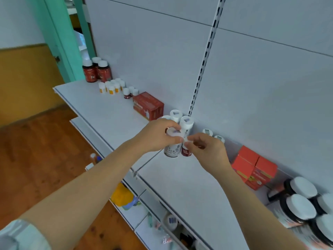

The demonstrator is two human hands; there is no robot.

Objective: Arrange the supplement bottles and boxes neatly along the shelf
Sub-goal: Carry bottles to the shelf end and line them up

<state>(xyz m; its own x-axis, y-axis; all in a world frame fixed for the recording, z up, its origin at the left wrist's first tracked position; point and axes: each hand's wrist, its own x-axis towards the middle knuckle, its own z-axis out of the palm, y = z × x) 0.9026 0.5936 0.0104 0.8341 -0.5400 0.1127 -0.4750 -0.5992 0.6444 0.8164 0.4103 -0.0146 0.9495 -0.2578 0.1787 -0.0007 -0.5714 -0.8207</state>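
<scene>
My left hand (158,135) grips a white bottle (172,150) by its cap, just above the white shelf (111,112). Beside it, my right hand (205,148) pinches the white cap of a small dark-red bottle (186,152). Two more white bottles (185,123) stand behind them against the back panel. A red box (148,105) lies to their left. Further left stand small orange-labelled bottles (111,87), small dark-labelled bottles (130,92) and three large red bottles (96,71). To the right are two capped bottles (213,135), stacked red boxes (254,166) and several large dark bottles (301,206).
The shelf's front edge (72,103) runs diagonally from upper left to lower right. A lower shelf (137,212) holds a yellow packet (121,195) and other goods. A slotted upright (203,56) divides the back panel. A wooden floor (36,150) lies to the left.
</scene>
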